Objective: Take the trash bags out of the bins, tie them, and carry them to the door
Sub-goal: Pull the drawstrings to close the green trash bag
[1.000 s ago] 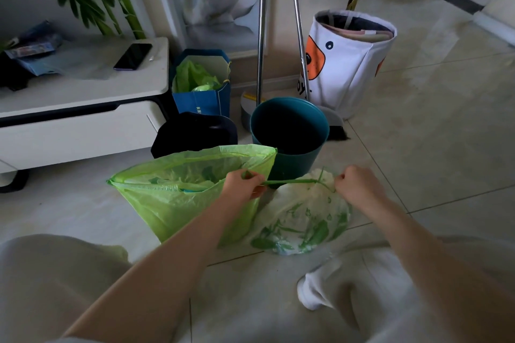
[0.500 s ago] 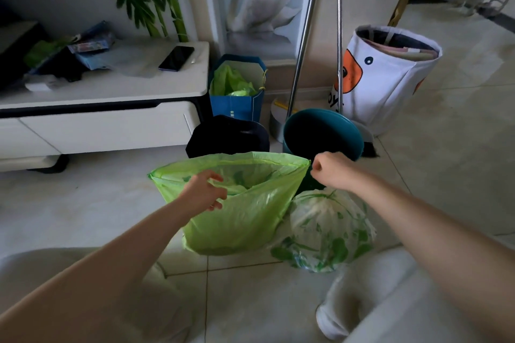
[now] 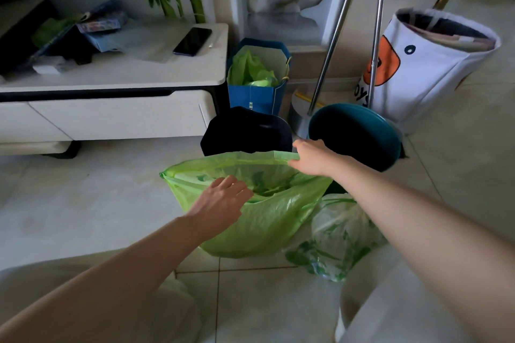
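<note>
Now shifted from white bag [image 3: 338,234] to green bag [image 3: 259,220]: right hand [image 3: 312,157] pinching far rim, left hand [image 3: 223,198] spread open. Best gathering both drawstring sides evenly.

- Green trash bag [image 3: 259,220]: thin plastic, translucent, crinkled.
- Teal bin [image 3: 390,145]: smooth matt plastic.
- Two poles [image 3: 334,36]: polished metal.
- Floor [image 3: 83,203]: glossy tile.
- White basket [image 3: 423,78]: printed cloth.
- Blue bag [image 3: 256,97]: paper.
</note>
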Tool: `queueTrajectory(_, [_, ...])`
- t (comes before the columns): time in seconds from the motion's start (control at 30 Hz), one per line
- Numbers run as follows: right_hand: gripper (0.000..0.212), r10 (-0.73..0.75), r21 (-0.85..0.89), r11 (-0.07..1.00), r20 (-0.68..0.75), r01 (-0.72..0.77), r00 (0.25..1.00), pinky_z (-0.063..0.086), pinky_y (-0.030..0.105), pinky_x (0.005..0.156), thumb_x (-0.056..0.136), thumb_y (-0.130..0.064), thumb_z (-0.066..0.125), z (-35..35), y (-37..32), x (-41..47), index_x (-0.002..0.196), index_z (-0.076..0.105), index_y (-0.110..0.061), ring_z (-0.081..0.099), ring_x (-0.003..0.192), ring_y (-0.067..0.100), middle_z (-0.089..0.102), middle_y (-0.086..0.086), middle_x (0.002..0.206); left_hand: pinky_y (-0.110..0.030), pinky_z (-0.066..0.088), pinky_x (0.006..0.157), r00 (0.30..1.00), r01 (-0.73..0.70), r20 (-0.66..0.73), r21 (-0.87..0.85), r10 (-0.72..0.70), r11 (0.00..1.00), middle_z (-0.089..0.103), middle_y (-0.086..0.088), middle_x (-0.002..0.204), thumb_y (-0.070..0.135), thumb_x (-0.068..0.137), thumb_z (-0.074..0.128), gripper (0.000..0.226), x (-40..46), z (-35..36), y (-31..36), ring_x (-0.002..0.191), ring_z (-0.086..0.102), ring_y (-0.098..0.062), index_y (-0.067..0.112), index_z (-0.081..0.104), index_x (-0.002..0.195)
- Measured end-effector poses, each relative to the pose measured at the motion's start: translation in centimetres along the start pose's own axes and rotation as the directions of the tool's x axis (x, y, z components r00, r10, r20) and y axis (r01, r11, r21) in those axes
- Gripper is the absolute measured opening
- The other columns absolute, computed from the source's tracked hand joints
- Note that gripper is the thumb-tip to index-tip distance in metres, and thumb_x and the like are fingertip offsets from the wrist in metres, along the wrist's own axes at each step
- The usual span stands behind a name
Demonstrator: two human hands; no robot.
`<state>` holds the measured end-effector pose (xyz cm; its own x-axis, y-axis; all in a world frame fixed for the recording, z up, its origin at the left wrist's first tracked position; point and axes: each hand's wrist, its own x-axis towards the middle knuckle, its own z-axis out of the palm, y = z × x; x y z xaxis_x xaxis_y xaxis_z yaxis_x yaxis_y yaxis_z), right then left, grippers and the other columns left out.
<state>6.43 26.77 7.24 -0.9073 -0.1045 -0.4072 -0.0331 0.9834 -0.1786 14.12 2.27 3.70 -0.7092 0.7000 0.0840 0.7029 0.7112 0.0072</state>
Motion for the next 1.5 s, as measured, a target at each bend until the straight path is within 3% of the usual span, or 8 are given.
queueTrajectory(0.17, [0.058, -0.023, 0.103, 0.995, 0.053, 0.017, 0.998, 0.050, 0.045, 0.090, 0.089, -0.044, 0.057, 0.8, -1.8, 1.6, 0.132, 0.043, -0.007, 0.058, 0.107, 0.035, 0.057, 0.018, 0.124, -0.033, 0.058, 0.065, 0.998, -0.048, 0.047, -0.056, 0.051, 0.997, 0.067, 0.003, 0.074, 0.002, 0.071, 0.074, 0.023, 0.7, -0.1, -1.9, 0.068, 0.063, -0.018, 0.018, 0.071, 0.087])
queueTrajectory(0.37, [0.041, -0.165, 0.242, 0.962, 0.126, 0.131, 0.978, 0.035, 0.030, 0.058, 0.085, -0.044, 0.062, 1.3, -4.8, 1.2, 0.088, 0.065, -0.003, 0.048, 0.065, 0.020, 0.058, 0.011, 0.076, -0.036, 0.054, 0.071, 0.969, 0.148, 0.236, -0.343, -0.068, 0.927, 0.066, 0.005, 0.094, 0.025, 0.095, 0.051, 0.017, 1.1, -2.4, -0.9, 0.079, 0.061, -0.015, 0.018, 0.065, 0.100])
queueTrajectory(0.5, [0.040, -0.263, 0.264, 0.940, 0.154, 0.217, 0.952, 0.024, 0.030, 0.055, 0.083, -0.025, 0.062, 1.8, -6.7, 0.5, 0.055, 0.034, -0.018, 0.026, 0.057, 0.017, 0.028, 0.001, 0.058, -0.033, 0.053, 0.072, 0.953, 0.144, 0.302, -0.360, -0.031, 0.922, 0.067, 0.008, 0.094, 0.030, 0.094, 0.055, 0.014, 0.7, -4.3, 0.3, 0.080, 0.060, -0.012, 0.022, 0.066, 0.098])
queueTrajectory(0.83, [0.028, -0.315, 0.495, 0.816, -0.052, 0.298, 0.948, 0.048, 0.027, 0.066, 0.091, -0.015, 0.047, -0.6, -7.7, -3.5, 0.108, 0.068, -0.022, 0.061, 0.075, 0.012, 0.068, -0.003, 0.091, -0.026, 0.048, 0.081, 0.840, 0.274, 0.540, -0.340, -0.052, 0.900, 0.061, 0.013, 0.095, 0.026, 0.090, 0.060, 0.009, -2.3, -10.0, 0.5, 0.089, 0.057, -0.006, 0.023, 0.065, 0.097])
queueTrajectory(1.03, [0.025, -0.312, 0.480, 0.829, -0.027, 0.286, 0.950, 0.029, 0.019, 0.042, 0.090, -0.010, 0.043, -1.7, -8.0, -7.5, 0.081, 0.066, -0.010, 0.038, 0.049, 0.011, 0.048, -0.001, 0.060, -0.035, 0.051, 0.084, 0.802, 0.418, 0.555, -0.262, -0.219, 0.870, 0.061, 0.016, 0.087, 0.026, 0.089, 0.061, 0.014, -5.6, -11.6, -2.3, 0.086, 0.059, -0.008, 0.034, 0.057, 0.079])
queueTrajectory(1.27, [0.022, -0.227, 0.465, 0.879, 0.215, 0.105, 0.950, 0.058, 0.031, 0.062, 0.087, -0.025, 0.058, -1.5, -7.1, -10.4, 0.072, 0.053, -0.010, 0.066, 0.065, 0.018, 0.060, 0.006, 0.071, -0.041, 0.049, 0.085, 0.794, 0.519, 0.500, -0.265, -0.344, 0.813, 0.065, 0.000, 0.102, 0.037, 0.094, 0.047, 0.013, -6.8, -11.9, -2.3, 0.093, 0.060, -0.022, 0.027, 0.049, 0.086])
queueTrajectory(1.4, [0.039, -0.234, 0.005, 0.972, 0.053, 0.234, 0.971, 0.035, 0.032, 0.053, 0.089, -0.033, 0.056, -3.1, -6.3, -12.1, 0.055, 0.051, -0.014, 0.044, 0.055, 0.018, 0.045, 0.001, 0.057, -0.040, 0.050, 0.081, 0.860, 0.504, 0.356, -0.470, -0.367, 0.724, 0.068, 0.006, 0.096, 0.028, 0.094, 0.054, 0.011, -6.6, -13.4, -1.2, 0.090, 0.061, -0.019, 0.018, 0.057, 0.090])
queueTrajectory(1.5, [0.034, -0.275, 0.179, 0.946, -0.006, 0.271, 0.961, 0.035, 0.028, 0.052, 0.091, -0.033, 0.056, -5.6, -6.2, -14.0, 0.062, 0.065, -0.017, 0.045, 0.053, 0.015, 0.051, -0.003, 0.053, -0.034, 0.046, 0.065, 0.885, 0.465, 0.335, -0.600, -0.323, 0.651, 0.073, 0.006, 0.076, 0.010, 0.090, 0.058, 0.008, -6.2, -14.9, -0.9, 0.068, 0.059, -0.017, 0.010, 0.059, 0.082])
